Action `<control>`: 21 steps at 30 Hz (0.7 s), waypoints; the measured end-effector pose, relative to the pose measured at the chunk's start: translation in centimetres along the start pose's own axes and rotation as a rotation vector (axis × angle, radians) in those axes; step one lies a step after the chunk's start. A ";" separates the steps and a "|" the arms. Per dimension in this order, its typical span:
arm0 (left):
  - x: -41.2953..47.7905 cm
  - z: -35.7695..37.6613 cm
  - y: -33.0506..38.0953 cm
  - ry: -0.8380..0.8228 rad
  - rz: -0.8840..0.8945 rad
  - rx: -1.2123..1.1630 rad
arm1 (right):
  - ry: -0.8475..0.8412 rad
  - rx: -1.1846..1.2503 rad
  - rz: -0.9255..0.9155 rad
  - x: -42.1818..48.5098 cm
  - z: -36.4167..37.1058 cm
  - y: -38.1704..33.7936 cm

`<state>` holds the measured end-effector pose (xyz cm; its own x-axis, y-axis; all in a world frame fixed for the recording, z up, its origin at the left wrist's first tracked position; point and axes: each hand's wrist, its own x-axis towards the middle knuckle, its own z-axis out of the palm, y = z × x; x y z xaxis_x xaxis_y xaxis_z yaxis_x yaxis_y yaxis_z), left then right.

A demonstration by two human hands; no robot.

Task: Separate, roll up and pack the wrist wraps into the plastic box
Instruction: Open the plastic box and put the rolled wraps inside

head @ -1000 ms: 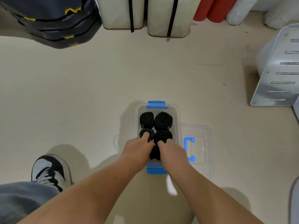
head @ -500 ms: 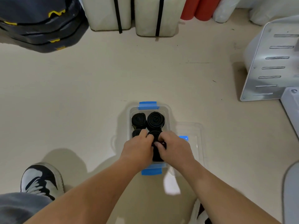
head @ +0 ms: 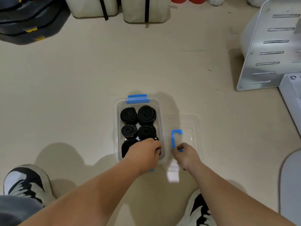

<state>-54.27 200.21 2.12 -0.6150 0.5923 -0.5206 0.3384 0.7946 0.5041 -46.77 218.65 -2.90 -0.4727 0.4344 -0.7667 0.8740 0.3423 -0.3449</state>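
The wrist wraps [head: 146, 115] are pretty much all rolled up and standing on end inside the plastic box [head: 161, 121], which sits on the floor [head: 81, 95] right in front of the person. There are four tight black coils toward the far end and another at the near left. The nearest roll [head: 159, 150] is jammed into the near right corner under the left grip [head: 144, 150]. So the step looks like seating that roll and then getting the lid on.

To do it well, I'd push the roll straight down till it's level with the others and tuck in any loose tail. If something pokes over the rim, the lid probably won't sit flat and the blue latch [head: 137, 98] won't catch.

The left grip is clenched, fingers curled over and round that roll, with the tips hidden down in the box. The right grip [head: 184, 154] is over the clear lid [head: 190, 126], which lies just beside the box on its right. Its fingers are loosely bent at the near end of the blue handle [head: 173, 139], and I can't tell if it's actually pinching the handle or only touching it.

Further out there's a sneaker [head: 24, 181] at lower left, white bags with black straps [head: 143, 8] at the far edge, and a grey slotted metal panel [head: 260, 54] off to the right
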 end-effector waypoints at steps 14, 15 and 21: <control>1.6 -0.5 0.6 -0.283 -0.095 0.085 | 0.076 -0.335 -0.009 2.0 0.8 -1.0; 1.7 -0.6 0.7 -0.283 -0.109 0.074 | 0.081 -0.364 -0.012 1.8 0.9 -1.1; 2.3 -1.8 0.6 -0.342 -0.101 0.008 | 0.171 -0.359 0.056 -0.3 -1.8 -2.3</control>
<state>-56.74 201.76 2.43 -0.3722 0.5199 -0.7689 0.2940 0.8518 0.4336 -48.79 219.23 -0.90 -0.4641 0.5826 -0.6672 0.8183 0.5704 -0.0711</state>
